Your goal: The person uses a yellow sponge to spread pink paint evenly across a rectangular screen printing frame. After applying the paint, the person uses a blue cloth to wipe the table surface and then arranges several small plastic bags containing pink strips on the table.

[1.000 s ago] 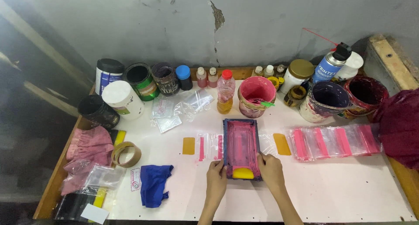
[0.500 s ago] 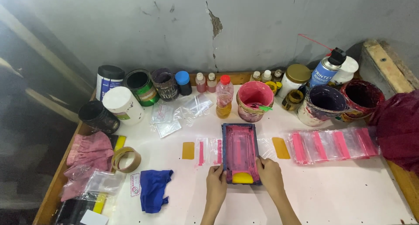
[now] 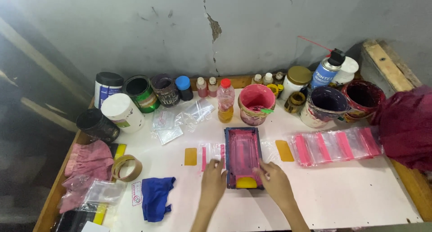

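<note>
A view from above looks down on a white worktable set against a grey cracked wall; two bare forearms reach up from the bottom edge toward a small rectangular printing frame with a dark blue rim and pink-stained mesh, which lies flat near the middle of the table, its long side running away from the viewer; a yellow lump sits at the near end of the frame.

The left hand rests palm down at the frame's near left edge, fingers held close together and pointing away, fingertips touching the rim and a clear plastic sleeve with pink stripes that lies just beside it; the right hand rests palm down at the near right edge, fingers slightly parted and angled inward onto the rim; neither hand closes around anything.

Two flat yellow rectangles lie on either side of the frame; a row of clear sleeves with pink bands lies to the right; a crumpled blue cloth and a roll of brown tape lie to the left; ink pots, jars, small bottles and a blue spray can line the back edge; a pink-stained pot stands just beyond the frame.
</note>
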